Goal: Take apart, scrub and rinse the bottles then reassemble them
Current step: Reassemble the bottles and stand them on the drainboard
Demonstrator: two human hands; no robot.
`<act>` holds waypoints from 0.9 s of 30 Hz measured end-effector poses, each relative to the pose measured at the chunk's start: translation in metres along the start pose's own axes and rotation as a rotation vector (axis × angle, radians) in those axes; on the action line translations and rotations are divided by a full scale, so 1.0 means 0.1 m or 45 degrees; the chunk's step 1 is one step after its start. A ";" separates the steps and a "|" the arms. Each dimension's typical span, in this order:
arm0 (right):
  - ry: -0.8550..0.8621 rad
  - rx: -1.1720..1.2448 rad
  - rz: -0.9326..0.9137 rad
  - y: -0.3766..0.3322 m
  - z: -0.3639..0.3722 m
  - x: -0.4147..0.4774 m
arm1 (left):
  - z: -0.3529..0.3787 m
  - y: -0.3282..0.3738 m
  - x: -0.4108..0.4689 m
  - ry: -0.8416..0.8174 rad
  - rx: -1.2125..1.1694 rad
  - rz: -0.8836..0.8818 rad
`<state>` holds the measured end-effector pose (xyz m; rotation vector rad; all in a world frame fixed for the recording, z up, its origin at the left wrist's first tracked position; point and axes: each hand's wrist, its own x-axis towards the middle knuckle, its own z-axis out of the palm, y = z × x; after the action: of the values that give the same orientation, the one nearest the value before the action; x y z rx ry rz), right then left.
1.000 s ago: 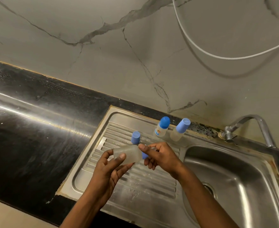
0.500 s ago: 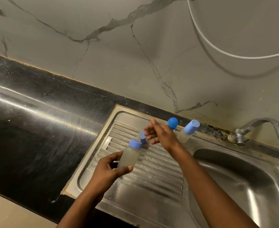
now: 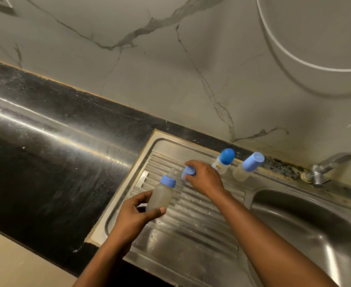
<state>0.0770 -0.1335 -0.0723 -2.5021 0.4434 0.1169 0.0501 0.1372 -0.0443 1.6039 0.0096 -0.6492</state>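
Note:
My left hand (image 3: 138,212) grips a cloudy baby bottle (image 3: 161,195) with a blue collar and clear teat, held upright over the ribbed drainboard (image 3: 191,220). Just right of the teat, my right hand (image 3: 204,178) curls its fingers round a blue cap (image 3: 188,172) standing on the drainboard. Two more bottles stand at the drainboard's back edge: one with a rounded blue cap and a printed label (image 3: 224,162), and one with a light blue cap (image 3: 248,168).
The steel sink basin (image 3: 315,235) lies to the right, with a tap (image 3: 323,168) at its back corner. A black countertop (image 3: 46,152) runs to the left. A white hose (image 3: 284,52) hangs across the marble wall.
The bottle went from lying sideways between both hands to upright in my left hand alone. My right hand left it, reached back and closed on the blue cap.

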 end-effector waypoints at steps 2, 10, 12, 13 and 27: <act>0.025 0.255 0.076 0.01 -0.12 0.03 | 0.00 0.03 -0.01 0.002 -0.025 0.016; -0.244 1.152 0.072 -0.22 -1.12 -0.30 | 0.11 0.22 -0.12 -0.123 -0.098 0.110; -0.327 1.124 0.003 -0.25 -1.28 -0.41 | 0.13 0.26 -0.16 -0.164 -0.102 0.129; -0.363 1.081 -0.031 -0.26 -1.33 -0.46 | 0.15 0.28 -0.18 -0.183 -0.103 0.140; -0.426 0.855 -0.192 -0.39 -1.62 -0.85 | 0.33 0.41 -0.46 -0.306 -0.164 0.202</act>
<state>0.0074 -0.1714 0.0975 -1.8009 0.1195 0.2724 0.0134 0.1170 0.0122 1.3792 -0.2463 -0.6992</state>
